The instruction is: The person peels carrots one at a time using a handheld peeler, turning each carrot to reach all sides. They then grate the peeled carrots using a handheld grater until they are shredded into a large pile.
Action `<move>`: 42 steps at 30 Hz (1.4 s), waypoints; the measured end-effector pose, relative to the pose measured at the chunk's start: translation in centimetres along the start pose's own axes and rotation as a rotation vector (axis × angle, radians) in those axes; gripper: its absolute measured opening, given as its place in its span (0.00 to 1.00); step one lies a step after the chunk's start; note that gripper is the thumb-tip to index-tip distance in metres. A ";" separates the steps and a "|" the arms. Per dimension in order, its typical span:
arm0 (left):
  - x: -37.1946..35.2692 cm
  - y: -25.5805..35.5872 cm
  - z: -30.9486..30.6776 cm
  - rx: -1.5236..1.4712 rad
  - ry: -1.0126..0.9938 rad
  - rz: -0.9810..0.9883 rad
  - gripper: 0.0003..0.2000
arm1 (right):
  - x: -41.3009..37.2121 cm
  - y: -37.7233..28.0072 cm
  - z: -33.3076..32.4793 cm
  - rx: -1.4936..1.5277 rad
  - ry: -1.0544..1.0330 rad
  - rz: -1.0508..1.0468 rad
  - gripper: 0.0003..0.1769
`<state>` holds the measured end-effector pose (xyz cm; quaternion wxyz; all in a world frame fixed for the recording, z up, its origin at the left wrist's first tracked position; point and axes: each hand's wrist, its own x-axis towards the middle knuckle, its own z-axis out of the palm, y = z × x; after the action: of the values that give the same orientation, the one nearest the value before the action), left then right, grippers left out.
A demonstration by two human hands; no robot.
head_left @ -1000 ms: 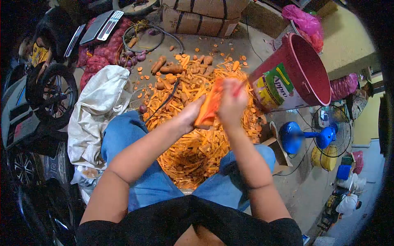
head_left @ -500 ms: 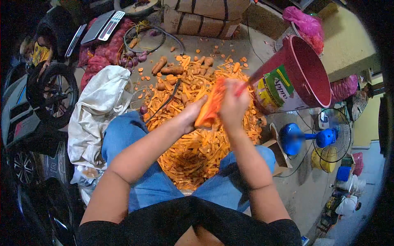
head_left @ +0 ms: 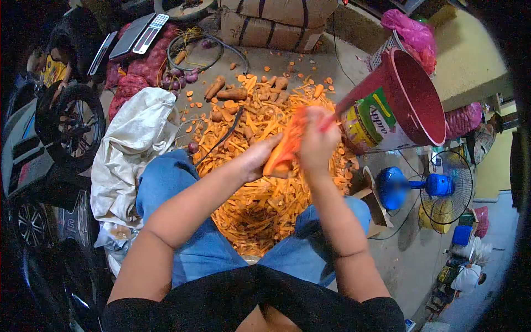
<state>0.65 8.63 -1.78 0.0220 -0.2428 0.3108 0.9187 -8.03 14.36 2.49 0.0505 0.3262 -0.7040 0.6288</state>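
Observation:
A large peeled orange carrot [head_left: 281, 154] is tilted in front of me, its lower end gripped by my left hand [head_left: 259, 159]. My right hand [head_left: 321, 145] is closed around a red-handled peeler [head_left: 327, 122] beside the carrot's upper part. Motion blurs the blade and fingers there. Under both hands a heap of carrot peelings [head_left: 249, 202] spreads between my knees. Brown unpeeled carrots [head_left: 232, 94] lie at the heap's far side, among small cut carrot ends.
A tall red bucket [head_left: 381, 105] leans at the right, near a blue fan [head_left: 440, 185]. To the left lie a white sack [head_left: 130, 149] and net bags of onions [head_left: 149, 69] under a scale [head_left: 135, 36]. Taped cartons [head_left: 271, 27] stand behind; a motorcycle wheel [head_left: 72, 127] is far left.
My right hand has shifted slightly down and right along the carrot. The carrot and left hand have moved only a little.

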 end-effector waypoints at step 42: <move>-4.1 4.7 -0.7 1.665 0.061 0.661 0.15 | -1.5 4.5 -3.2 -0.429 -0.805 0.181 0.06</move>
<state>3.67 4.88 2.33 -0.0832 -0.0707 0.9311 0.3480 -10.28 17.82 -1.40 -0.2154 0.4637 -0.8074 0.2944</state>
